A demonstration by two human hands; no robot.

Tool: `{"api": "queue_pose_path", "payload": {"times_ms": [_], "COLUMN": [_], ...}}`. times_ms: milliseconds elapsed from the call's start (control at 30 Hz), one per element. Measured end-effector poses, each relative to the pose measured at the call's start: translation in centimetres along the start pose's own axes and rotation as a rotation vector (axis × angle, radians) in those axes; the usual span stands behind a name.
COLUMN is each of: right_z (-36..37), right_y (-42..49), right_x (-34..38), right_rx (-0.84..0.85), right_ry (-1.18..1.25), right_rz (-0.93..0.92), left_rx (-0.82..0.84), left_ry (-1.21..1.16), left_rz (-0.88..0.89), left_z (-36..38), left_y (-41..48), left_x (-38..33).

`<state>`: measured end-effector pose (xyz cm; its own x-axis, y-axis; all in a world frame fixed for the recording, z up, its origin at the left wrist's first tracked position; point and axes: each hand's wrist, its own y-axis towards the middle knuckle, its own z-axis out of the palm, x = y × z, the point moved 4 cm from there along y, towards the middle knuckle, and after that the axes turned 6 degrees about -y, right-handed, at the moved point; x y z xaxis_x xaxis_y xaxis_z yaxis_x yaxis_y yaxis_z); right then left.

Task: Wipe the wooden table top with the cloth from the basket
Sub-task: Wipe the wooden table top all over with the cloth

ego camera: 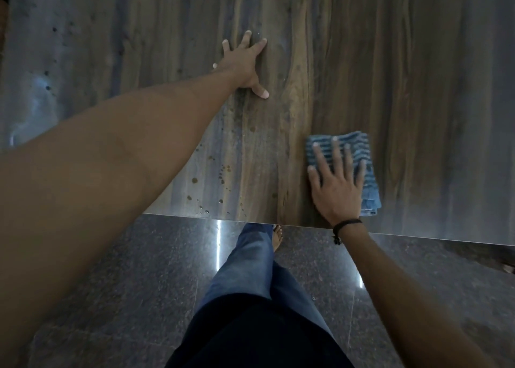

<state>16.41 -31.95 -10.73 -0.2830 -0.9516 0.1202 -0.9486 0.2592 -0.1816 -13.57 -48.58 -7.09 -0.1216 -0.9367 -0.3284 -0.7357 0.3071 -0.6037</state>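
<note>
Right hand (338,184) flat, fingers spread, pressing folded cloth (370,184) onto counter (418,89) near its edge, 4 o'clock — even pressure for wiping. Left hand (242,61) splayed at 11 o'clock, probably bracing the lean. Droplets (220,178) at cloth's 9 o'clock — likely next.

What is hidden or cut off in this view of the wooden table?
Blue striped folded cloth: head view, its middle under the right hand.
Brown wooden table top: far and side edges cut off by the frame; the left forearm covers part.
Basket: nowhere in view.
Small dark drops: too small to tell liquid from stains.
</note>
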Motion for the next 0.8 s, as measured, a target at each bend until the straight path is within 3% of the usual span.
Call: {"api": "queue_pose_path", "payload": {"times_ms": [67,100,200,233,333,367,467,500,600,633,667,800], "right_z": [0.0,-0.2,-0.2,0.0,0.7,0.5,0.6,0.9,1.7,1.4,1.1,0.5], "right_y": [-0.9,-0.9,-1.0,-1.5,-3.5,-3.6,-4.3,-5.0,-6.7,-6.2,-5.1,-2.0], "right_x": [-0.8,-2.2,-3.8,-2.5,-1.1,-2.0,-2.6,-0.8,2.3,1.3,0.3,-0.7], "right_rx": [-0.002,-0.005,-0.017,0.003,0.037,0.035,0.002,0.019,0.063,0.067,0.054,-0.007], "right_ry": [-0.060,-0.058,0.051,0.021,-0.092,-0.087,0.028,0.025,-0.076,-0.089,-0.093,0.023], "right_rz": [-0.285,-0.247,0.232,0.190,-0.324,-0.312,0.159,0.157,-0.344,-0.417,-0.399,0.177], "left_rx": [-0.008,-0.013,-0.005,-0.002,0.005,-0.002,-0.006,-0.007,-0.001,-0.016,-0.032,-0.043], "left_ry": [-0.006,-0.009,-0.006,0.003,0.005,0.007,0.021,0.026,0.023,0.021,0.036,0.061], "left_rz": [0.007,0.006,0.007,0.013,0.016,0.010,-0.002,0.001,0.014,0.017,0.015,0.021], "left_z": [0.1,0.1,0.2,0.2,0.1,0.0,0.0,0.1,0.2,0.2,0.4,0.6], "left_y": [0.0,0.1,0.4,0.4,0.4,0.4,0.4,0.5,0.9,1.1,1.2,1.4], "left_x": [0.0,0.3,0.4,0.2,-0.2,0.1,0.3,0.1,0.1,0.5,0.8,0.6]}}
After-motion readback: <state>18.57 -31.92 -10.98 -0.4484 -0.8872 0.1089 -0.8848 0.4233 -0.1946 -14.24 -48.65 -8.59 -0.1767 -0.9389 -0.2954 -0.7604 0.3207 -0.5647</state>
